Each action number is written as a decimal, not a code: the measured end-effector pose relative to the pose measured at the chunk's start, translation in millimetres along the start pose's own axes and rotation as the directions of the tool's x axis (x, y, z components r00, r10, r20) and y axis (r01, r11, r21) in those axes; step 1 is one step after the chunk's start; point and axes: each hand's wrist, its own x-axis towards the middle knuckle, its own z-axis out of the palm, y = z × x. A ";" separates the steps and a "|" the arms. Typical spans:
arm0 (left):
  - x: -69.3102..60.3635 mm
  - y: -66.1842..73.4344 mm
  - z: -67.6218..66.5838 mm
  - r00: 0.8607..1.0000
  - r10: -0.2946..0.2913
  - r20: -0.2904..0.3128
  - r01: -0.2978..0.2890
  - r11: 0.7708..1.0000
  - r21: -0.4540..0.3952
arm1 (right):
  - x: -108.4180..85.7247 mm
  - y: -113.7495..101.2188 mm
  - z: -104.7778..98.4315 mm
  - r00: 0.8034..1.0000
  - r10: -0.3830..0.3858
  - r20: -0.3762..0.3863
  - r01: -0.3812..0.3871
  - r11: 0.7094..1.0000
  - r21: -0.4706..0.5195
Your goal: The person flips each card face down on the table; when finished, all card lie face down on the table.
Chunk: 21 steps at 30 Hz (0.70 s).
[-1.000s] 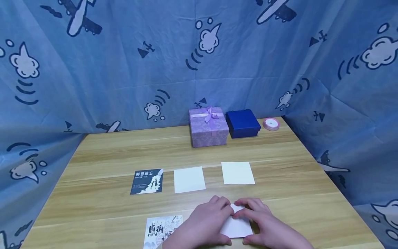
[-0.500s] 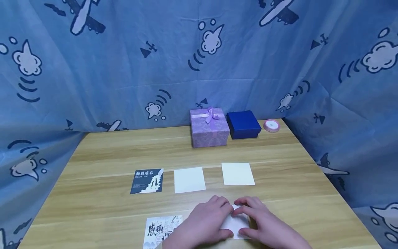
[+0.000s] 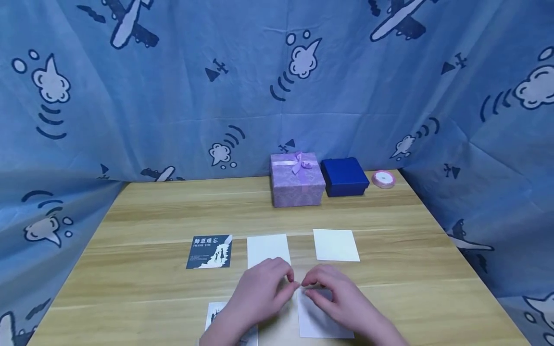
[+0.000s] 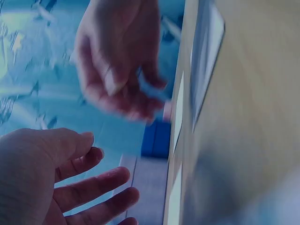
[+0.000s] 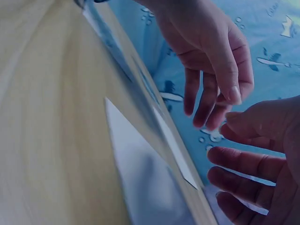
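In the left-wrist view, the left hand (image 4: 42,168) is loosely bent, holding nothing. In the right-wrist view, the right hand (image 5: 272,166) is equally loose and empty, above the table (image 5: 56,140), where a blank card (image 5: 145,178) lies flat; a dipping fingertip could knock it crooked. In the head view, the left forearm (image 3: 229,322) crosses over a printed card (image 3: 212,311), which a lowered sleeve might drag askew. Half a second ago both hands framed the blank card; now they sit higher, uncovering more of it.
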 end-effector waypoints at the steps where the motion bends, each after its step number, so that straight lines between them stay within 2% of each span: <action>1: -3.4 -6.4 -5.2 1.000 -0.026 -0.012 0.026 1.000 0.001 | 2.1 -0.2 4.0 1.000 -0.020 0.014 0.020 1.000 -0.004; 5: -17.9 -29.6 -24.6 0.989 -0.137 -0.056 0.138 0.990 0.014 | 10.7 -4.7 17.4 0.995 -0.064 0.079 0.067 0.997 -0.031; 10: -32.2 -50.2 -41.9 0.963 -0.262 -0.064 0.262 0.965 -0.003 | 29.2 -15.5 25.9 0.986 -0.047 0.162 0.062 0.994 -0.090; 14: -43.8 -62.3 -49.7 0.959 -0.279 -0.045 0.277 0.960 -0.049 | 41.6 -21.0 37.5 0.964 -0.034 0.263 0.066 0.992 -0.111; 21: -53.5 -73.7 -55.1 0.961 -0.277 0.013 0.277 0.957 -0.086 | 54.8 -22.7 60.0 0.924 -0.120 0.363 0.181 0.974 -0.138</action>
